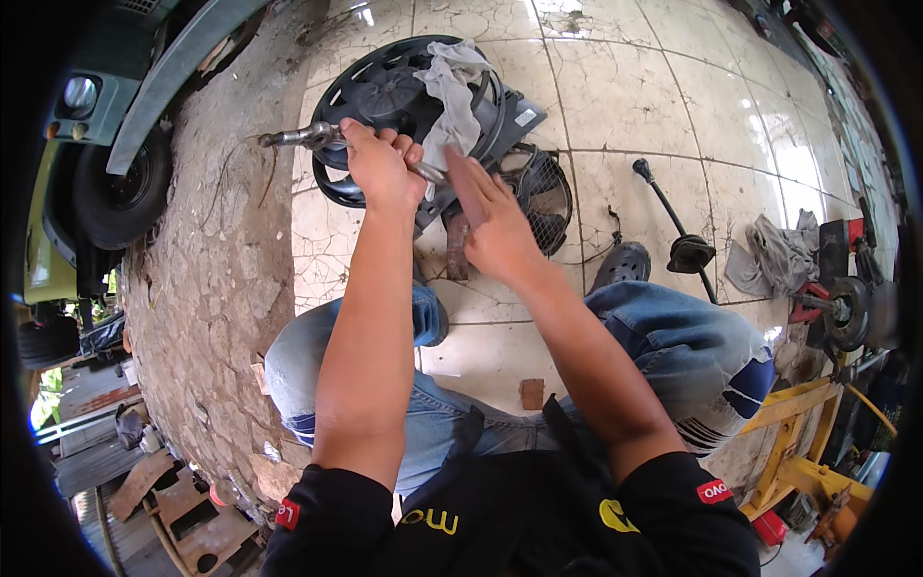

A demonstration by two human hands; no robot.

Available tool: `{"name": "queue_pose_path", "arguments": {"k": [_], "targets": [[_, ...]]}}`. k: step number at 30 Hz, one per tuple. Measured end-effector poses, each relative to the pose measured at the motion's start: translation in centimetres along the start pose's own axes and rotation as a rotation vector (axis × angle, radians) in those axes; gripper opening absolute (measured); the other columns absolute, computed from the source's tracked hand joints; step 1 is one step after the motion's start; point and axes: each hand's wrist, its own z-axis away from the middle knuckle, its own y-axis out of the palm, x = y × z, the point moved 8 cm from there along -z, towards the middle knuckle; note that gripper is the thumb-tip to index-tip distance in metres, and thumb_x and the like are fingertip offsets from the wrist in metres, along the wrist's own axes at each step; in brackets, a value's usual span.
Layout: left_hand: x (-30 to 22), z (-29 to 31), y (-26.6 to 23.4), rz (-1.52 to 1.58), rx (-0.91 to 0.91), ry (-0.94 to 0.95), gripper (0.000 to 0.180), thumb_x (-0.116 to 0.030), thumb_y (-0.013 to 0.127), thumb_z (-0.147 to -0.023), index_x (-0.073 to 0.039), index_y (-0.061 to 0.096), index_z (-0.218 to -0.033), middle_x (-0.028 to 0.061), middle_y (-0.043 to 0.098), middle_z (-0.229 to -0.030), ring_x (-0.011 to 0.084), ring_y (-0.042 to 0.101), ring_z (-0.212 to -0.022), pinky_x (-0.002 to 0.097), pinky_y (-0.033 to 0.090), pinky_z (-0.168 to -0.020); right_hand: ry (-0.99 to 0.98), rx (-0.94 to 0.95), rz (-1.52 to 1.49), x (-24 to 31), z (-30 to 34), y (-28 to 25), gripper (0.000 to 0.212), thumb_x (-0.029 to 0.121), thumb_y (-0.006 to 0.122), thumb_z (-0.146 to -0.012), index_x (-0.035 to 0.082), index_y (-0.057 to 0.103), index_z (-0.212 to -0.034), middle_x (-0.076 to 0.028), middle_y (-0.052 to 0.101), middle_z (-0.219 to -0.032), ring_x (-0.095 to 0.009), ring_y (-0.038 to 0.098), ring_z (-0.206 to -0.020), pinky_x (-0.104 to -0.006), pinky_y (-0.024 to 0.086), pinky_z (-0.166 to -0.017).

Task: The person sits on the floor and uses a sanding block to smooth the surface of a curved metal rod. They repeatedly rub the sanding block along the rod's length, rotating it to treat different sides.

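My left hand (pixel 383 168) is closed around a metal rod with a knuckle-like joint (pixel 315 136) sticking out to its left. The rod's bare end (pixel 428 173) comes out on the right side of the fist. My right hand (pixel 500 236) is closed on a reddish-brown strip (pixel 465 190) that looks like sandpaper, held against or right beside that bare end. Beneath both hands lies a black round fan shroud (pixel 361 72) with a whitish rag (pixel 452 91) draped over it. Another reddish-brown piece (pixel 457 252) rests on the tiles just below the strip.
A smaller caged fan (pixel 548 197) lies beside the shroud. Farther right are a black shaft with a round boot (pixel 688 252), a grey cloth (pixel 781 252) and a yellow metal frame (pixel 798 452). Rough concrete (pixel 216 317) and a vehicle tyre (pixel 125 188) are at left.
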Motion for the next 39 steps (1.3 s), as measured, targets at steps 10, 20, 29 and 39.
{"name": "queue_pose_path", "arguments": {"k": [10, 20, 29, 39], "targets": [[-0.1, -0.1, 0.2, -0.026, 0.023, -0.004, 0.039, -0.047, 0.038, -0.104, -0.017, 0.031, -0.081, -0.0036, 0.025, -0.061, 0.0105, 0.026, -0.050, 0.0283, 0.026, -0.045, 0.205, 0.234, -0.033, -2.9, 0.6, 1.2, 0.079, -0.006, 0.057, -0.072, -0.003, 0.033, -0.147, -0.023, 0.053, -0.135, -0.037, 0.051, -0.126, -0.0428, 0.041, -0.104], [-0.2, 0.2, 0.2, -0.044, 0.053, -0.021, 0.037, -0.047, 0.039, -0.105, -0.015, 0.035, -0.086, -0.0035, 0.025, -0.061, 0.0100, 0.026, -0.049, 0.0276, 0.026, -0.045, 0.172, 0.154, -0.019, -2.5, -0.1, -0.1, 0.077, -0.004, 0.056, -0.071, 0.000, 0.036, -0.146, -0.021, 0.054, -0.135, -0.036, 0.051, -0.128, -0.0460, 0.040, -0.107], [-0.3, -0.2, 0.0, -0.033, 0.024, -0.013, 0.035, -0.045, 0.038, -0.105, -0.016, 0.034, -0.086, -0.0034, 0.026, -0.062, 0.0102, 0.026, -0.050, 0.0284, 0.026, -0.045, 0.173, 0.050, -0.028, -1.6, 0.0, -0.7, 0.089, -0.012, 0.051, -0.067, 0.000, 0.026, -0.151, -0.023, 0.044, -0.145, -0.040, 0.047, -0.129, -0.0401, 0.040, -0.108], [0.0, 0.1, 0.2, -0.009, 0.005, -0.002, 0.034, -0.045, 0.036, -0.105, -0.018, 0.032, -0.085, -0.0035, 0.025, -0.061, 0.0107, 0.025, -0.050, 0.0280, 0.026, -0.045, -0.007, -0.072, 0.048, 0.7, 0.0, 0.1, 0.087, -0.005, 0.061, -0.067, -0.008, 0.026, -0.147, -0.030, 0.044, -0.139, -0.044, 0.045, -0.129, -0.0472, 0.041, -0.104]]}}
